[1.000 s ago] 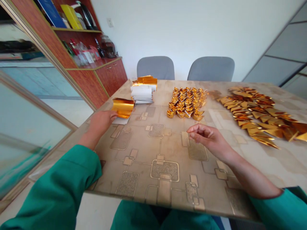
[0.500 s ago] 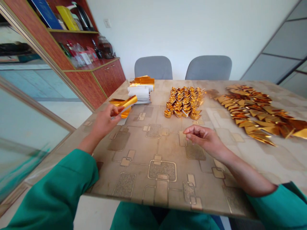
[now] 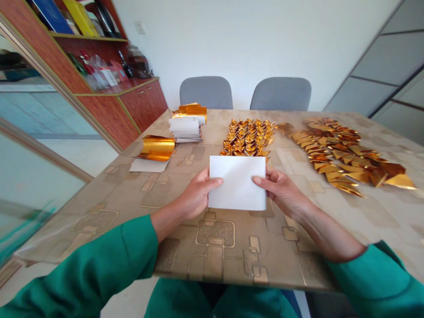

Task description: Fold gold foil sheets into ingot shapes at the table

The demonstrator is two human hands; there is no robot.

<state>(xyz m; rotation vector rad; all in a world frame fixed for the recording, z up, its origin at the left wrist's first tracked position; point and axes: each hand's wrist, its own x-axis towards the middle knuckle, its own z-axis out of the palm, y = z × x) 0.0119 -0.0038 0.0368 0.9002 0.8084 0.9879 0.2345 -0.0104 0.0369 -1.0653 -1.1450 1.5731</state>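
White paper sheet [image 3: 237, 182] — long axis left-right, between left hand [image 3: 195, 194] and right hand [image 3: 281, 190].

Item: a rectangular paper sheet [image 3: 237, 182], plain white side facing the viewer
Pose: held upright above the table, long edges level
Grip: pinched at its left and right edges
Place: in front of the gold ingots

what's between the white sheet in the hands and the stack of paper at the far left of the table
In the head view, only bare patterned table lies between the white sheet and the stack of paper; the curled gold sheet sits off left.
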